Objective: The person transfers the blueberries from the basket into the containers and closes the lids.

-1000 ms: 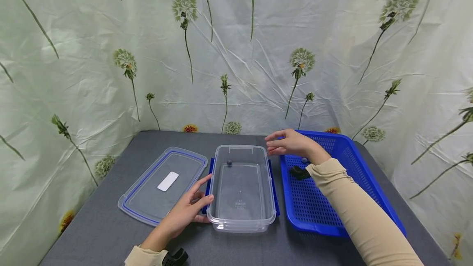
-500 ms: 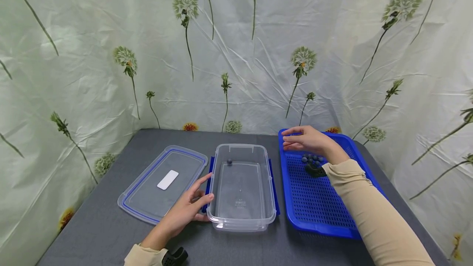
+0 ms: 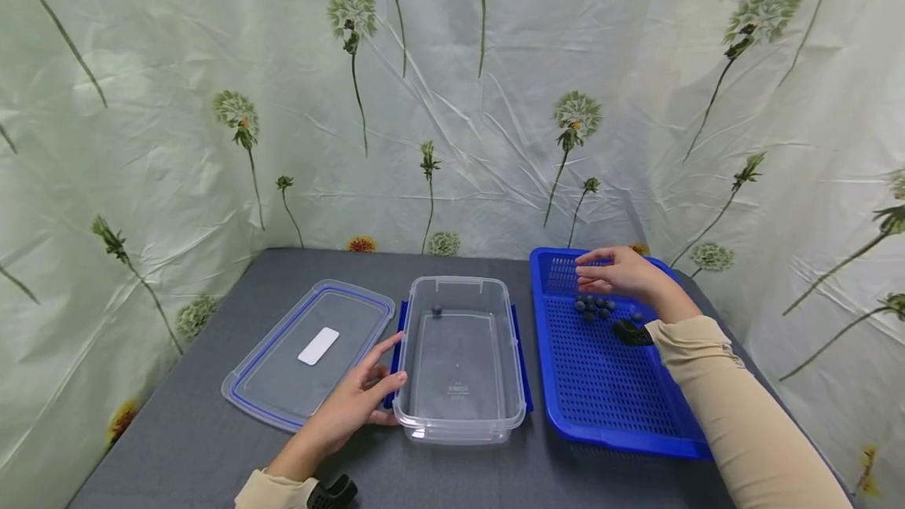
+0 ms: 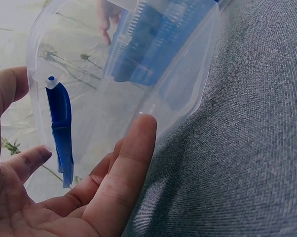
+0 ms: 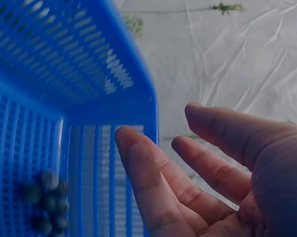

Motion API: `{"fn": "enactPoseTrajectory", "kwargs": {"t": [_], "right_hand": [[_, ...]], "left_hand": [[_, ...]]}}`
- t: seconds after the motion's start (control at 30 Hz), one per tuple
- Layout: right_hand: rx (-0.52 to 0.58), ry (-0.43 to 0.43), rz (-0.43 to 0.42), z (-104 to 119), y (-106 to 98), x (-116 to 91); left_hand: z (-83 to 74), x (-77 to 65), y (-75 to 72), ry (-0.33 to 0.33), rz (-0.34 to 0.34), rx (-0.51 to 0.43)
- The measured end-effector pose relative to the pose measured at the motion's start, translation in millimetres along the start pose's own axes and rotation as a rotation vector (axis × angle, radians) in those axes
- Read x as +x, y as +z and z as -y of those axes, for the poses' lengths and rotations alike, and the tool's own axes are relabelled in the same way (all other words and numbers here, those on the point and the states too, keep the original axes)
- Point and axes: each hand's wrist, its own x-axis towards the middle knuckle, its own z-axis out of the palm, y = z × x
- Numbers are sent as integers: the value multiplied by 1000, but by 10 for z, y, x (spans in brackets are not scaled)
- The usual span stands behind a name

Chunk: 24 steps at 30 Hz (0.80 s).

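Observation:
My left hand (image 3: 353, 397) rests against the left side of a clear plastic container (image 3: 463, 422), by its blue side latch (image 4: 62, 133). Its fingers are spread and relaxed. A single blueberry (image 3: 436, 310) lies near the far left inside the container. Over the far part of a blue mesh basket (image 3: 601, 391) hovers my right hand (image 3: 622, 273), its fingers loosely extended with nothing between them in the right wrist view. Several blueberries (image 3: 590, 306) are clustered on the basket floor below that hand, also visible as dark blueberries (image 5: 49, 202) from the right wrist.
The container's clear lid (image 3: 276, 375), with a blue seal and a white label (image 3: 318, 346), lies flat to the left. A grey cloth (image 3: 488, 477) covers the table. Behind it hangs a flower-printed curtain (image 3: 488, 140).
My right hand has moved right, from beside the container's far right corner to over the basket, uncovering more blueberries there. The left hand and the container have stayed in place.

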Motion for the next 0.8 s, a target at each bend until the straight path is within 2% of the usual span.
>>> {"fn": "enactPoseTrajectory", "kwargs": {"t": [0.17,0.4,0.63,0.8], "right_hand": [[-68,8,-43,-107,-103,-52],[-75,80,-61,-218,-254,-105],[-290,148,-79,-340,-382,-178],[-358,186,-72,-377,-411,-188]], "left_hand": [[-6,-5,-6,-3,-3,6],[-4,3,-15,-7,-3,5],[19,7,-31,-2,0,2],[13,5,-42,12,1,-5]]}}
